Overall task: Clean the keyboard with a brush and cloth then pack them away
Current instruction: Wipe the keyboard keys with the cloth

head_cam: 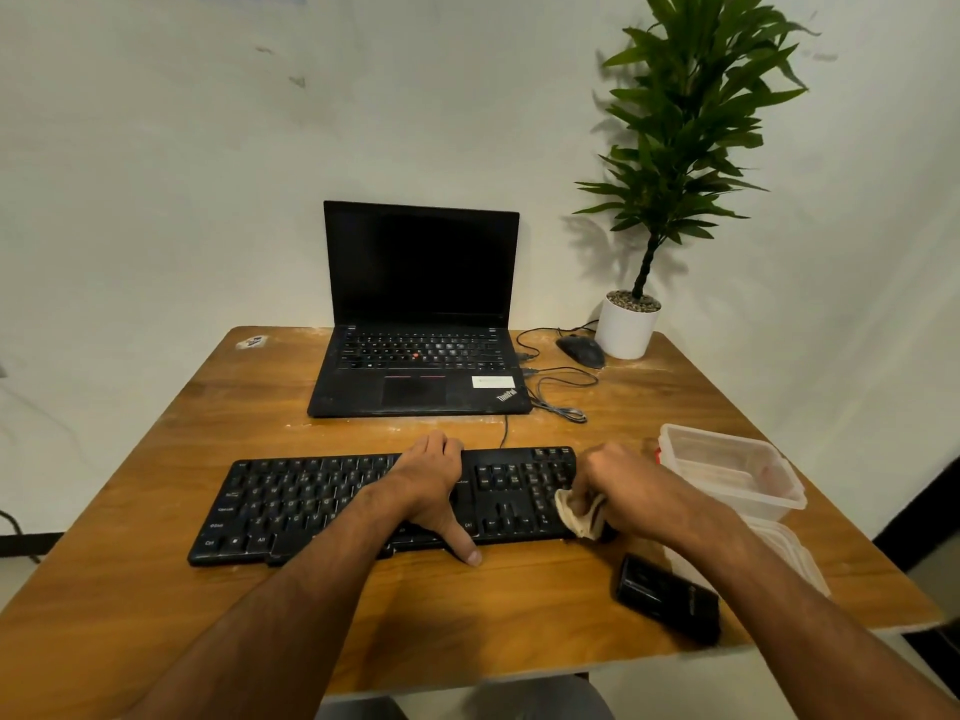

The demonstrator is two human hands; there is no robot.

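Observation:
A black keyboard (311,506) lies across the wooden table (156,589) in front of me. My left hand (431,485) presses flat on its middle, fingers over the far edge and thumb on the table at the near edge. My right hand (618,480) is closed around a crumpled cream cloth (579,514), which rests on the keyboard's right end by the number pad. A clear plastic container (727,467) stands open to the right, with something red at its left side. Its lid (784,558) lies just in front of it. No brush is clearly visible.
An open black laptop (421,345) sits at the back of the table, with a wired mouse (581,350) and loose cables to its right. A potted plant (628,324) stands in the back right corner. A black boxy object (667,597) lies near the front right edge.

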